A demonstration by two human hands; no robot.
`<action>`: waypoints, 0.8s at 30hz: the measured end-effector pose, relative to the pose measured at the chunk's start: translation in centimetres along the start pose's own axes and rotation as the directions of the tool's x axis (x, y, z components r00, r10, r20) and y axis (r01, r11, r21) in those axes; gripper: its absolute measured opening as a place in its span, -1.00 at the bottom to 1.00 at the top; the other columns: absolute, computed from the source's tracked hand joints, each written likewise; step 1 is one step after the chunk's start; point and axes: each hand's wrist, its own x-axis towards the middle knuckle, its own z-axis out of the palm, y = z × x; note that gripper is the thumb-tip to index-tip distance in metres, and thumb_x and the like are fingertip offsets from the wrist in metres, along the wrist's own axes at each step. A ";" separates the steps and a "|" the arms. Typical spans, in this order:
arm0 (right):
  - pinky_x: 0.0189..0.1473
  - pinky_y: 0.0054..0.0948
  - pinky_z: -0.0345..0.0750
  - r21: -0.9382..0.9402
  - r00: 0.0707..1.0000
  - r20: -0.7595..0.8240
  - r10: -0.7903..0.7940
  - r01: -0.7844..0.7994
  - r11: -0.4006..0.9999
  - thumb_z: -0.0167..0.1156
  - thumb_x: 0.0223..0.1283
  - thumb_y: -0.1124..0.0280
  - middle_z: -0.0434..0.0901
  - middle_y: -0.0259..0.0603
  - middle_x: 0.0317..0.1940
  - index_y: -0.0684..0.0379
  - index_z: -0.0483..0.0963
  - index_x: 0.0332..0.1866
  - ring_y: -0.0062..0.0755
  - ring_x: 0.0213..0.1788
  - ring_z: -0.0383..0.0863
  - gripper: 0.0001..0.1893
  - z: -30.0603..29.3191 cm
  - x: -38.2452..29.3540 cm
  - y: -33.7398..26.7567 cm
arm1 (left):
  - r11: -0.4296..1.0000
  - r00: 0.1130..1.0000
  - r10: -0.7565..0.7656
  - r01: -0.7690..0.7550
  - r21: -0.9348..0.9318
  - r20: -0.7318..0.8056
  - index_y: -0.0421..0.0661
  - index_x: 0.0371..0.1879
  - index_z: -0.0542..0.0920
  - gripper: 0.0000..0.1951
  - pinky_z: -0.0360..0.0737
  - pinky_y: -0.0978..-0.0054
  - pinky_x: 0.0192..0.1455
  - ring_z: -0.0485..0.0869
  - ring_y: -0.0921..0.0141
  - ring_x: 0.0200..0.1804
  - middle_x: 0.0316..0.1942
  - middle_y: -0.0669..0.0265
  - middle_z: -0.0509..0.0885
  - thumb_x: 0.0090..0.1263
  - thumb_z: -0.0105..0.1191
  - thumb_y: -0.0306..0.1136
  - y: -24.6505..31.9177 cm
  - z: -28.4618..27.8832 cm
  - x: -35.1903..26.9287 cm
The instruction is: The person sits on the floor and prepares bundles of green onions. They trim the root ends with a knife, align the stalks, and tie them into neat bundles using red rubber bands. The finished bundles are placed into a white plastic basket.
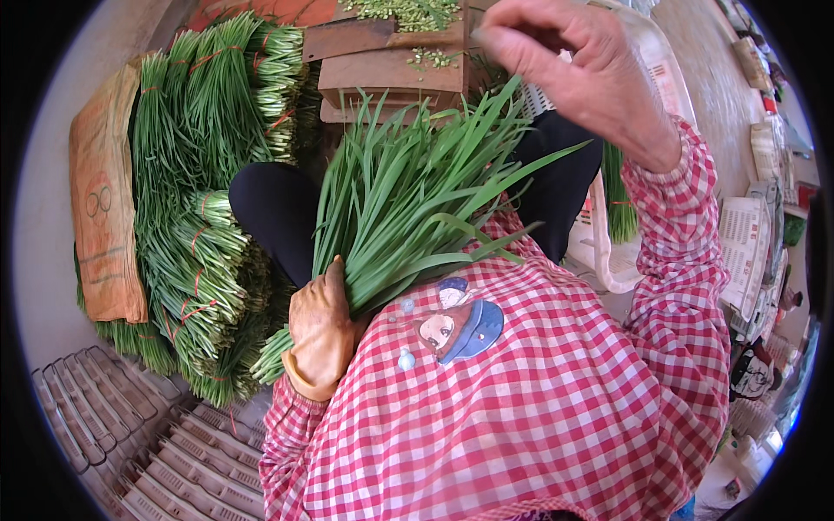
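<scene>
A loose bunch of Chinese chives (404, 202) lies across my lap, its leaves fanned towards the upper right. My left hand (322, 319), in a worn tan glove, is closed around the bunch near its pale stem ends. My bare right hand (573, 71) is raised above the leaf tips at the upper right, thumb and fingers bent towards each other; whether anything thin is between them cannot be told. Beyond the leaves, a cleaver (352, 40) with a wooden handle rests on a wooden block (391, 71), with cut green bits (433, 58) on and beside it.
Chive bundles tied with red bands (202, 260) are piled at the left, beside an orange woven sack (107, 195). Stacked plastic crates (195, 462) stand at the lower left. A white plastic basket (609, 260) is by my right knee. More crates (743, 247) line the right side.
</scene>
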 end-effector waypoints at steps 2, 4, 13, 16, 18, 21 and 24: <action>-0.50 -0.44 0.45 0.056 0.979 0.198 0.046 -0.058 0.997 0.25 0.15 0.30 0.52 -0.21 -0.64 0.27 0.55 -0.30 -0.47 -0.61 0.49 -0.78 1.1 0.4 -1.3 | 0.999 0.998 -0.046 0.046 -0.005 0.050 -0.24 0.15 0.38 -0.23 0.50 0.15 -0.06 0.58 -0.02 -0.11 -0.19 -0.06 0.62 -0.05 0.36 -0.10 -0.3 0.2 -0.4; -0.44 -0.40 0.49 -0.024 0.887 0.446 0.121 -0.123 0.992 0.28 0.11 0.24 0.55 -0.18 -0.57 0.26 0.56 -0.29 -0.40 -0.55 0.54 -0.74 3.0 -0.3 -1.5 | 1.000 1.000 0.001 -0.002 0.024 0.028 -0.25 0.16 0.37 -0.23 0.49 0.13 -0.05 0.58 -0.01 -0.09 -0.18 -0.07 0.61 -0.02 0.34 -0.10 -0.4 0.1 -0.7; -0.50 -0.33 0.43 -0.396 0.979 0.182 -0.097 0.163 0.904 0.11 0.23 0.40 0.24 -0.30 -0.69 0.18 0.37 -0.43 -0.42 -0.62 0.36 -0.85 6.5 -3.4 2.6 | 0.986 0.991 0.058 -0.038 0.165 -0.117 -0.11 -0.03 0.52 -0.53 0.45 0.26 -0.34 0.50 0.19 -0.36 -0.37 0.18 0.56 0.02 0.23 -0.30 -4.5 5.6 -1.0; -0.51 -0.36 0.48 -0.655 0.991 0.012 -0.135 0.110 0.748 0.11 0.13 0.49 0.36 -0.21 -0.69 0.24 0.40 -0.40 -0.33 -0.60 0.48 -0.92 3.5 -1.7 6.2 | 0.921 0.910 0.242 -0.107 0.375 -0.335 -0.07 -0.23 0.64 -0.78 0.40 0.36 -0.66 0.43 0.37 -0.68 -0.64 0.34 0.52 0.13 0.09 -0.39 -7.4 9.4 -2.0; -0.51 -0.41 0.50 -0.566 0.998 -0.053 -0.014 -0.018 0.824 0.08 0.17 0.48 0.44 -0.14 -0.67 0.30 0.39 -0.50 -0.31 -0.60 0.52 -0.83 2.1 -0.7 6.9 | 0.912 0.923 0.219 -0.078 0.403 -0.317 -0.10 -0.16 0.62 -0.74 0.43 0.39 -0.63 0.45 0.37 -0.64 -0.58 0.32 0.55 0.14 0.07 -0.42 -6.5 9.1 -1.8; -0.52 -0.41 0.45 -0.064 0.996 0.037 0.083 -0.080 0.995 0.04 0.27 0.40 0.45 -0.12 -0.69 0.28 0.42 -0.55 -0.37 -0.65 0.45 -0.73 0.7 0.4 3.9 | 0.902 0.858 0.290 -0.097 0.420 -0.424 -0.11 -0.09 0.60 -0.70 0.48 0.41 -0.54 0.50 0.37 -0.57 -0.47 0.29 0.60 0.16 0.05 -0.43 -4.4 6.3 -1.3; -0.60 -0.38 0.33 -0.091 0.865 0.370 0.340 -0.330 0.939 0.05 0.29 0.27 0.43 -0.25 -0.75 0.19 0.44 -0.68 -0.53 -0.73 0.32 -0.60 0.9 0.2 5.5 | 0.892 0.768 0.415 -0.239 0.383 -0.488 -0.13 0.04 0.56 -0.62 0.54 0.42 -0.38 0.55 0.35 -0.42 -0.26 0.24 0.63 0.18 0.04 -0.47 -4.1 5.6 -1.0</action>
